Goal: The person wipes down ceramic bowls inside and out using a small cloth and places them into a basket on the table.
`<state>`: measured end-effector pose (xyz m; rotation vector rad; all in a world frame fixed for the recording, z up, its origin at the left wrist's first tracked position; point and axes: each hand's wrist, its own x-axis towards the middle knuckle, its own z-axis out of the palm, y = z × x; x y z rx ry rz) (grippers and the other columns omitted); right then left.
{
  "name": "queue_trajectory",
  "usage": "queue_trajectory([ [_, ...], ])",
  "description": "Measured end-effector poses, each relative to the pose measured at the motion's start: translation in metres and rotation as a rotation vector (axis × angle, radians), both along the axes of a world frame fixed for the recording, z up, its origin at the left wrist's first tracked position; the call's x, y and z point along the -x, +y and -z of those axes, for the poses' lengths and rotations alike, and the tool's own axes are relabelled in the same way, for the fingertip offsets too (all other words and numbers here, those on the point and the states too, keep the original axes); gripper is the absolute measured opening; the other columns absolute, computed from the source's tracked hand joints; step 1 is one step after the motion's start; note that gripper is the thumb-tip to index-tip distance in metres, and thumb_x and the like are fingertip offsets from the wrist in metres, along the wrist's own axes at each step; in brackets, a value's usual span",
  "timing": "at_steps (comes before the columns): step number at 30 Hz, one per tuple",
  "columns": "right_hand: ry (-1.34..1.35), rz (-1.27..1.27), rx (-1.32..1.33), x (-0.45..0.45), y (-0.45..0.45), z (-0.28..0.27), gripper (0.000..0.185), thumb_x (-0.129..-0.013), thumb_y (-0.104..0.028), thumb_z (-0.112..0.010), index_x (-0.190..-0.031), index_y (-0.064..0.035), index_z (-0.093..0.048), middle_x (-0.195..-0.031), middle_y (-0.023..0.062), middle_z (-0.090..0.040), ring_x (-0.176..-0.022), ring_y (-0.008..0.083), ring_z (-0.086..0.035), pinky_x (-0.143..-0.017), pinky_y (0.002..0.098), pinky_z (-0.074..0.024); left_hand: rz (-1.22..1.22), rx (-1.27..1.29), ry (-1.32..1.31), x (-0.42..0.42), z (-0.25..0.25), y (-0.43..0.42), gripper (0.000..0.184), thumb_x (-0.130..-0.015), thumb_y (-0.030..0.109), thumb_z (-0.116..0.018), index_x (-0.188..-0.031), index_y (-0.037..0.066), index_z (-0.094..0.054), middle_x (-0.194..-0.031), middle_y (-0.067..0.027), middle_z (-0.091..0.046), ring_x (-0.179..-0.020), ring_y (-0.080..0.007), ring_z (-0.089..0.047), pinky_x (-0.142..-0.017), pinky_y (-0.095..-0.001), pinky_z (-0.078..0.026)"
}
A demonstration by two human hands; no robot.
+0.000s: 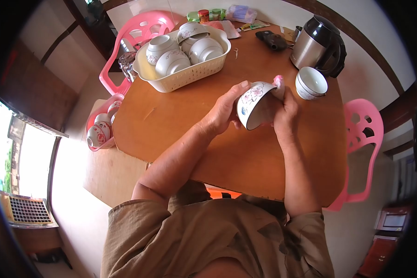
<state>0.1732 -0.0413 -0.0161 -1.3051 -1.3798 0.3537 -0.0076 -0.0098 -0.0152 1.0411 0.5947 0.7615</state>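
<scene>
Because the left hand (pixel 227 109) grips the tilted bowl (pixel 251 103) at its side, thumb on the flowered outside, the piece hangs above the table (pixel 245 162), mouth turned toward the right hand (pixel 287 111). That hand curls round what looks like a pink-and-white cloth (pixel 278 81) against the bowl's far edge; its fingertips are hidden.

The glaze would probably slip easily, so a firm left hold, light cloth pressure and small turns low over the wood should serve best. Both rims deserve gentle handling.

Taking the held bowl as clock centre, a white bowl (pixel 313 81), perhaps stacked in another, stands at two o'clock, near enough for the right knuckles to knock. Beyond it, toward one, the kettle (pixel 308 48) limits reach. At ten o'clock, the cream basket (pixel 190 78) carries crowded, mostly upturned bowls, leaving little spare room. Farther out, a pink tub (pixel 107 146) lies at nine, a pink chair (pixel 375 125) at three.
</scene>
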Motion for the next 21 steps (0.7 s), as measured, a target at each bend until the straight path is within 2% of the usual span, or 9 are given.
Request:
queue_trajectory([
  [2, -0.210, 0.086, -0.224, -0.001, 0.002, 0.001, 0.011, -0.084, -0.005, -0.065, -0.094, -0.0067, -0.066, -0.082, 0.0112, -0.068, -0.075, 0.0257, -0.067, -0.067, 0.0367, -0.0522, 0.104, 0.029, 0.070, 0.009, -0.011, 0.000, 0.065, -0.096, 0.062, -0.046, -0.124, 0.005, -0.059, -0.102, -0.0111, -0.067, -0.092, -0.0185, -0.065, -0.081, -0.0327, -0.053],
  [4, -0.526, 0.100, -0.457, -0.001, 0.001, -0.010, 0.012, -0.084, -0.005, -0.067, -0.095, -0.0081, -0.066, -0.080, 0.0098, -0.067, -0.073, 0.0287, -0.066, -0.065, 0.0369, -0.0520, 0.147, 0.059, 0.072, 0.015, -0.016, 0.000, 0.068, -0.093, 0.066, -0.049, -0.120, 0.005, -0.060, -0.091, -0.0082, -0.067, -0.080, -0.0161, -0.065, -0.069, -0.0297, -0.054],
  [7, -0.384, 0.049, -0.360, 0.007, -0.001, -0.005, 0.013, -0.084, -0.009, -0.069, -0.097, -0.0102, -0.066, -0.079, 0.0098, -0.066, -0.072, 0.0323, -0.065, -0.066, 0.0373, -0.0523, -0.112, 0.092, 0.044, -0.002, -0.010, -0.007, 0.065, -0.092, 0.063, -0.054, -0.114, 0.003, -0.063, -0.082, -0.0050, -0.065, -0.071, -0.0118, -0.062, -0.060, -0.0258, -0.050],
  [8, -0.318, 0.035, -0.318, 0.007, -0.001, -0.002, 0.013, -0.084, -0.010, -0.069, -0.097, -0.0103, -0.067, -0.080, 0.0099, -0.067, -0.073, 0.0324, -0.065, -0.066, 0.0372, -0.0526, -0.032, -0.038, 0.107, 0.005, -0.007, -0.001, 0.064, -0.090, 0.061, -0.058, -0.112, 0.001, -0.064, -0.088, -0.0079, -0.066, -0.077, -0.0131, -0.062, -0.066, -0.0273, -0.051],
  [12, 0.113, -0.134, 0.039, 0.006, 0.008, 0.017, 0.026, -0.095, -0.021, -0.060, -0.117, -0.0095, -0.067, -0.093, 0.0115, -0.073, -0.081, 0.0165, -0.069, -0.073, 0.0330, -0.0533, -0.099, -0.093, 0.046, 0.004, -0.003, -0.003, 0.061, -0.085, 0.051, -0.063, -0.110, -0.005, -0.062, -0.092, -0.0106, -0.065, -0.082, -0.0155, -0.061, -0.070, -0.0284, -0.050],
  [15, 0.471, -0.388, 0.436, 0.004, 0.007, 0.011, 0.030, -0.097, -0.027, -0.057, -0.120, -0.0093, -0.067, -0.094, 0.0125, -0.073, -0.085, 0.0123, -0.067, -0.076, 0.0312, -0.0528, -0.137, -0.169, 0.012, 0.005, 0.001, 0.002, 0.060, -0.082, 0.045, -0.065, -0.113, -0.006, -0.060, -0.096, -0.0121, -0.065, -0.086, -0.0170, -0.062, -0.076, -0.0295, -0.051],
  [18, 0.340, -0.345, 0.382, -0.001, 0.013, 0.019, 0.033, -0.097, -0.031, -0.057, -0.118, -0.0070, -0.067, -0.097, 0.0124, -0.073, -0.085, 0.0125, -0.067, -0.076, 0.0306, -0.0523, -0.074, -0.181, -0.009, 0.006, -0.001, 0.004, 0.064, -0.078, 0.042, -0.066, -0.123, -0.002, -0.058, -0.106, -0.0126, -0.065, -0.095, -0.0201, -0.063, -0.085, -0.0313, -0.050],
  [20, 0.187, -0.183, 0.225, 0.000, 0.007, 0.010, 0.026, -0.094, -0.025, -0.061, -0.110, -0.0062, -0.068, -0.095, 0.0112, -0.072, -0.081, 0.0170, -0.068, -0.073, 0.0332, -0.0522, -0.023, -0.149, -0.052, 0.002, -0.007, -0.001, 0.064, -0.078, 0.042, -0.066, -0.126, 0.000, -0.057, -0.109, -0.0119, -0.065, -0.097, -0.0213, -0.063, -0.086, -0.0317, -0.050],
  [21, 0.108, -0.104, 0.148, 0.001, 0.004, 0.005, 0.023, -0.092, -0.022, -0.063, -0.106, -0.0057, -0.069, -0.094, 0.0107, -0.072, -0.079, 0.0192, -0.068, -0.071, 0.0345, -0.0521, 0.017, -0.156, -0.094, -0.001, -0.002, 0.000, 0.065, -0.083, 0.050, -0.063, -0.128, 0.003, -0.057, -0.112, -0.0113, -0.066, -0.099, -0.0209, -0.063, -0.088, -0.0322, -0.051],
])
